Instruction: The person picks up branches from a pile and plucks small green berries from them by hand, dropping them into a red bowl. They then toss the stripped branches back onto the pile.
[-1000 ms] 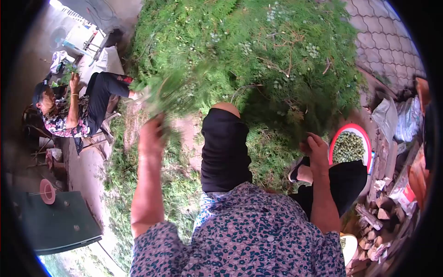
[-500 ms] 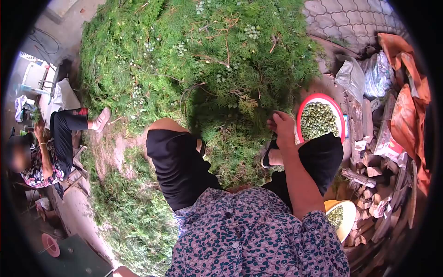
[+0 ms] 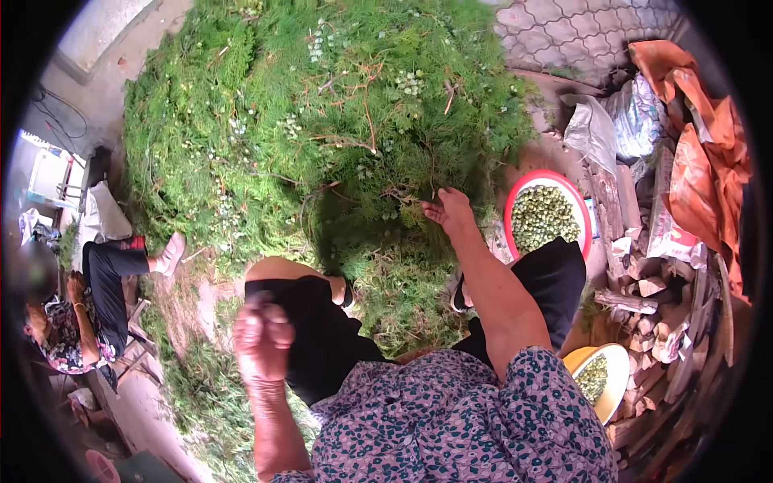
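Observation:
A big heap of green conifer branches (image 3: 241, 121) with pale bluish cones (image 3: 409, 82) fills the ground ahead. My right hand (image 3: 449, 209) reaches to the near edge of this heap, fingers apart beside thin twigs, with nothing visible held in them. Raised over my left thigh is my left hand (image 3: 264, 336), smeared by motion, its fingers not clear. Right of my right hand stands a white basin with a red rim (image 3: 510, 217), holding many small round green cones (image 3: 546, 219).
A yellow basin (image 3: 618, 382) with more green cones stands by my right hip. Stacked firewood (image 3: 644, 330), sacks (image 3: 592, 133) and an orange sheet (image 3: 696, 185) line the right side. At left another person (image 3: 80, 322) sits on a stool. Loose greenery covers the ground around my feet.
My right hand has moved left from beside the basin to the heap's edge. My left hand has risen from the bottom edge to above my left thigh. The view has shifted slightly.

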The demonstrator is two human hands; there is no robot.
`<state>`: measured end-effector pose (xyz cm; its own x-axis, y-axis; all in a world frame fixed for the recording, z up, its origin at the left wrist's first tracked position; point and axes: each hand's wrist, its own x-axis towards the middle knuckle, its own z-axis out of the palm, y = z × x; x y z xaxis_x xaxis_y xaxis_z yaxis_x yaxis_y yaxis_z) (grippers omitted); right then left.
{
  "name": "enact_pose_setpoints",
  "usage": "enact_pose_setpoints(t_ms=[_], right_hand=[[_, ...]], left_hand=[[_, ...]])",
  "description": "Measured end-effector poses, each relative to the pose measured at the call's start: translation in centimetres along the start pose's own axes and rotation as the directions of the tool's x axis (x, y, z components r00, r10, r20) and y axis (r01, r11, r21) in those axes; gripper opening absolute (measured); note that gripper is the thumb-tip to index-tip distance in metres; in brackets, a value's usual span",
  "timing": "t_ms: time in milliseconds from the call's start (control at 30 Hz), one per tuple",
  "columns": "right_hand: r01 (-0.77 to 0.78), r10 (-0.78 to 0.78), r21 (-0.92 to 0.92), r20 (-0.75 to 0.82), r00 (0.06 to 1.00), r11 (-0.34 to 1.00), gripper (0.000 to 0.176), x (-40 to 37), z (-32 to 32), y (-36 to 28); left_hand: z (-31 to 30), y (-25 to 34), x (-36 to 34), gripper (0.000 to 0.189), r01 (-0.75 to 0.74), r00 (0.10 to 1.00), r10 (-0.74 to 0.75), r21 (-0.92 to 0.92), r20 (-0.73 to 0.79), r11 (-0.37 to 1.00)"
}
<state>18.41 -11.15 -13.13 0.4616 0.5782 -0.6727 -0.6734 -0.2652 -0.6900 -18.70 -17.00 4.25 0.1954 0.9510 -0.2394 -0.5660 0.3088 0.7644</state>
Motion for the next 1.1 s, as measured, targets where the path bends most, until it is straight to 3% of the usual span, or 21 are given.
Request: enact_pose_setpoints(t_ms=[67, 167, 233, 267, 300, 333, 367, 400, 467, 533, 600, 633, 700, 733, 800, 933, 1000, 1033, 1100], right_hand=[[-0.016, 0.014, 0.054, 0.036, 0.999, 0.998, 0.03, 0.9, 0.3, -0.1], [0.01, -0.01, -0.087, -0.008, 1.0, 0.996, 0.024, 0.9, 0.5, -0.7], [0.133, -0.124, -0.307, 0.049, 0.991, 0.943, 0.029, 1.5, 0.4, -0.5], [0.137, -0.128, -0.296, 0.047, 0.991, 0.945, 0.029, 2.3, 0.4, 0.2], [0.326, -0.425, -0.63, -0.008, 0.905, 0.705, 0.033, 3.2, 0.6, 0.9], [0.362, -0.678, -0.873, 0.05, 0.734, 0.327, 0.037, 3.6, 0.8, 1.4], [0.325, -0.613, -0.88, 0.05, 0.789, 0.345, 0.045, 1.6, 1.7, 0.6], [0.325, -0.618, -0.877, 0.042, 0.785, 0.353, 0.045, 0.5, 2.2, 0.2], [0.393, -0.559, -0.919, 0.335, 0.759, -0.016, 0.047, -0.6, 2.5, -0.2], [0.457, -0.603, -0.889, 0.36, 0.711, 0.008, 0.044, 1.3, 1.9, 1.2], [0.38, -0.386, -0.913, 0.3, 0.872, 0.15, 0.047, 1.0, 2.0, 0.5], [0.382, -0.392, -0.912, 0.299, 0.87, 0.153, 0.047, 0.6, 2.1, 0.3], [0.319, -0.393, -0.946, 0.316, 0.863, -0.06, 0.048, -0.2, 2.3, 0.1], [0.318, -0.399, -0.946, 0.313, 0.862, -0.055, 0.048, -0.2, 2.4, -0.2], [0.316, -0.238, -0.948, 0.315, 0.919, -0.036, 0.046, 0.0, 2.6, -0.6], [0.334, -0.319, -0.942, 0.307, 0.897, 0.031, 0.044, 1.0, 2.2, -0.1], [0.449, -0.64, -0.868, 0.224, 0.735, 0.213, 0.038, 1.0, 1.7, 0.0], [0.448, -0.638, -0.869, 0.226, 0.736, 0.209, 0.038, 1.2, 1.3, -0.1], [0.625, -0.866, -0.658, -0.084, 0.492, 0.419, 0.027, 1.9, 0.3, -0.7]], left_hand=[[2.6, -1.9, 0.6, 0.039, 0.048, 0.981, -0.079, 0.171, 0.175, 0.984], [4.3, -5.0, 1.7, 0.037, 0.18, 0.95, -0.228, 0.222, 0.212, 0.958], [5.0, -6.9, 2.2, 0.034, 0.246, 0.935, -0.293, 0.228, 0.202, 0.942], [5.2, -7.8, 2.6, 0.033, 0.273, 0.922, -0.316, 0.203, 0.224, 0.941], [4.9, -8.8, 3.1, 0.033, 0.291, 0.917, -0.336, 0.216, 0.216, 0.932], [4.4, -9.8, 3.5, 0.034, 0.309, 0.911, -0.357, 0.229, 0.206, 0.923], [4.3, -10.4, 3.5, 0.032, 0.319, 0.917, -0.365, 0.255, 0.158, 0.913], [4.0, -11.1, 3.7, 0.032, 0.339, 0.914, -0.383, 0.264, 0.133, 0.903], [3.7, -12.1, 3.8, 0.033, 0.373, 0.904, -0.416, 0.29, 0.1, 0.881], [3.7, -12.6, 3.9, 0.034, 0.372, 0.901, -0.422, 0.318, 0.102, 0.872], [4.1, -12.5, 3.9, 0.038, 0.393, 0.893, -0.444, 0.359, 0.07, 0.847], [3.9, -12.7, 4.1, 0.036, 0.395, 0.892, -0.447, 0.359, 0.072, 0.846], [3.8, -12.8, 4.1, 0.035, 0.395, 0.894, -0.444, 0.364, 0.058, 0.843], [3.9, -12.9, 4.1, 0.034, 0.401, 0.895, -0.444, 0.367, 0.038, 0.839], [3.9, -13.0, 4.1, 0.033, 0.404, 0.894, -0.447, 0.378, 0.031, 0.833], [4.1, -13.1, 4.0, 0.031, 0.396, 0.893, -0.45, 0.431, 0.026, 0.811], [4.2, -13.0, 4.1, 0.03, 0.393, 0.894, -0.448, 0.443, 0.023, 0.806], [4.2, -13.0, 4.2, 0.03, 0.394, 0.895, -0.446, 0.448, 0.011, 0.802], [4.1, -13.1, 4.1, 0.029, 0.402, 0.893, -0.45, 0.45, 0.0, 0.797]])
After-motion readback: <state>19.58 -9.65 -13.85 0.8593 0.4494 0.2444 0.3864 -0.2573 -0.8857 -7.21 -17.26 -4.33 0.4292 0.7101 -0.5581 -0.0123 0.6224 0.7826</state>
